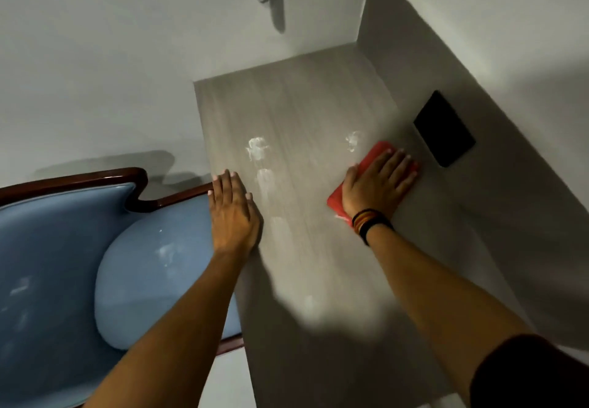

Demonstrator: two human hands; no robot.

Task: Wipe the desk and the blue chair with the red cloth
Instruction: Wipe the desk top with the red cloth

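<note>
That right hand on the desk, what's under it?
A red cloth, pressed flat on the desk by the right hand. Its edges show around the palm; the middle, and any white marks beneath, are covered.

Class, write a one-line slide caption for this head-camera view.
Right hand presses red cloth flat on smudged desk; left hand rests at its edge beside blue chair.

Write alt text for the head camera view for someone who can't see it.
A person's right hand presses a red cloth flat on a grey desk marked with white smudges, while the left hand rests on the desk's edge. A blue chair with a dark wood frame stands to the left, and a black panel sits on the wall.
</note>
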